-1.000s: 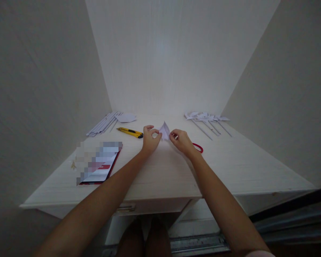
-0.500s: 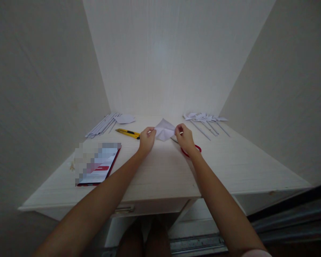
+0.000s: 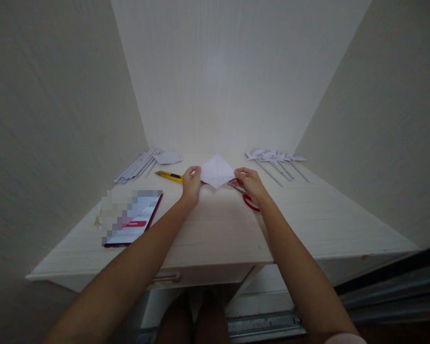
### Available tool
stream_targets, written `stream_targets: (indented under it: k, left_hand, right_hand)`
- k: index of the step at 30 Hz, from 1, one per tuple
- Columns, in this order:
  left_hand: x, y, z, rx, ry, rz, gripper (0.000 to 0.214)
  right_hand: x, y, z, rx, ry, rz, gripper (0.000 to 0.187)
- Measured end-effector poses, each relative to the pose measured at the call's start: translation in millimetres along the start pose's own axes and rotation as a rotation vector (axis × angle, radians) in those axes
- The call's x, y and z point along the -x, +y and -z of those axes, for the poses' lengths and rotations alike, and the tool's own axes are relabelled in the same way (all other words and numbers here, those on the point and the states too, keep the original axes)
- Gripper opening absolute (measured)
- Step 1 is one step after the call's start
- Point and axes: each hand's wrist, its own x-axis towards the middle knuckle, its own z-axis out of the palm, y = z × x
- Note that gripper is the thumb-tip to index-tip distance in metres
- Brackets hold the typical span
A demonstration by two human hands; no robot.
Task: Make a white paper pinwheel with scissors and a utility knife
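A square sheet of white paper, turned like a diamond, is held up between my two hands over the desk. My left hand is closed on its left corner, thumb and fingers pinching it. On the opposite corner, my right hand pinches the paper too. Scissors with red handles lie beneath my right hand, partly covered by it. Just left of my left hand rests a yellow utility knife, its near end hidden behind the hand.
A bundle of thin white paper sticks lies at the back left beside white paper pieces. Several paper pinwheels on sticks are at the back right. A tablet with a red edge lies front left. Walls enclose the desk.
The paper has come flatter and more spread out, its face now smoother and brighter. My left hand has shifted slightly left, and my right-hand fingers have changed their hold on the corner.
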Motion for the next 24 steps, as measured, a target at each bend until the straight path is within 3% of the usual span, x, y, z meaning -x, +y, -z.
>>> stream_targets:
  k: [3, 6, 8, 11, 14, 17, 20, 22, 24]
  left_hand:
    - [2.7, 1.9, 1.6, 0.061, -0.023, -0.019, 0.016]
    - [5.5, 2.8, 3.8, -0.083, -0.074, -0.161, 0.025]
    - [6.4, 2.8, 4.5, -0.175, -0.142, -0.221, 0.018]
    - [6.2, 1.5, 4.4, -0.258, -0.254, -0.238, 0.017]
    - [5.5, 0.2, 4.9, -0.325, -0.273, -0.224, 0.029]
    - [4.8, 0.5, 7.4, -0.398, -0.24, -0.203, 0.039]
    - [2.9, 1.5, 10.7, -0.46, -0.187, -0.237, 0.04]
    - [1.0, 1.9, 12.7, -0.48, -0.158, -0.28, 0.038]
    - [-1.0, 1.9, 14.2, -0.49, -0.145, -0.31, 0.038]
  right_hand:
    - [0.1, 0.8, -1.4, -0.019, -0.007, 0.007, 0.005]
    - [0.0, 3.1, -1.7, 0.027, -0.018, 0.073, 0.016]
    - [0.0, 4.4, -1.6, 0.082, -0.026, 0.115, 0.015]
    - [-0.7, 6.2, -2.0, 0.146, -0.028, 0.144, 0.01]
    - [-2.6, 7.1, -2.0, 0.212, -0.03, 0.169, 0.011]
    - [-3.1, 4.6, 4.0, 0.398, -0.018, 0.288, 0.019]
    - [0.4, -2.1, 19.5, 0.784, 0.049, 0.384, 0.025]
    - [4.6, -7.2, 32.4, 1.062, 0.062, 0.227, 0.019]
    - [8.8, -11.3, 43.2, 1.197, -0.006, 0.025, 0.011]
